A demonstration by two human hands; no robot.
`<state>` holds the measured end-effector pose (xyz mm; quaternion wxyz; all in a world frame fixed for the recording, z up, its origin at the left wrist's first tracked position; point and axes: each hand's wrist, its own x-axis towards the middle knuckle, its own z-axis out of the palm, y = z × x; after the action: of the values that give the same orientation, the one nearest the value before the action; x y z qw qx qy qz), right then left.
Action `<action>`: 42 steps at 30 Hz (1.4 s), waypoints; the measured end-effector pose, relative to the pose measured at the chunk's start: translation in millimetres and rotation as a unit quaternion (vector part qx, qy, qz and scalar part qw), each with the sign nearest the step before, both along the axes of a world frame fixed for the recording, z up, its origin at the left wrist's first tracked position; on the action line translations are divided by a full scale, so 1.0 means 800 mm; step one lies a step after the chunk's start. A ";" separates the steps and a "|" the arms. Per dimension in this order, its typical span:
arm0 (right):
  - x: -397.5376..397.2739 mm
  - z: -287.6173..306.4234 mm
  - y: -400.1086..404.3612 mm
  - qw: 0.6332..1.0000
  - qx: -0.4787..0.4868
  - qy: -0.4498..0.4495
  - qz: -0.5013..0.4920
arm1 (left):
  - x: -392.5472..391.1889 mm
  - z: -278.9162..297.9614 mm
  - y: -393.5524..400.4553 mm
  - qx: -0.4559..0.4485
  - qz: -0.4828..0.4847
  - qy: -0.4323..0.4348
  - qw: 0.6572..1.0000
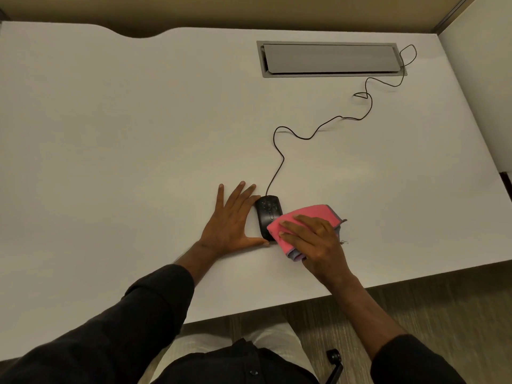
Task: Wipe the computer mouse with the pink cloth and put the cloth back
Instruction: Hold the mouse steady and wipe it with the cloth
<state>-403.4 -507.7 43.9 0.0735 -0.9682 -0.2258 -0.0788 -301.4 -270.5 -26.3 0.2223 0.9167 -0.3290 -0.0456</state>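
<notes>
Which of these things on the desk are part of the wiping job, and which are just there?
Part of the job:
black mouse
pink cloth, under the right hand
left hand, steadying the mouse

Just there:
mouse cord
grey cable hatch
white desk

There is only one camera. It sits up on the person's head and looks forward and down at the white tabletop. It is close, so both arms come in from the bottom. The wide lens seems to bend the tabletop's edges. The floor shows below the near edge.
</notes>
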 end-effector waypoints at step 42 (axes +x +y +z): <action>0.003 -0.008 -0.004 0.996 -0.012 0.065 0.054 | 0.000 -0.001 0.001 -0.007 -0.002 -0.006 1.000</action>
<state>-401.3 -510.6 37.4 0.0802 -0.9585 -0.2735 -0.0091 -301.4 -269.8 -27.0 0.2263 0.9148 -0.3323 -0.0380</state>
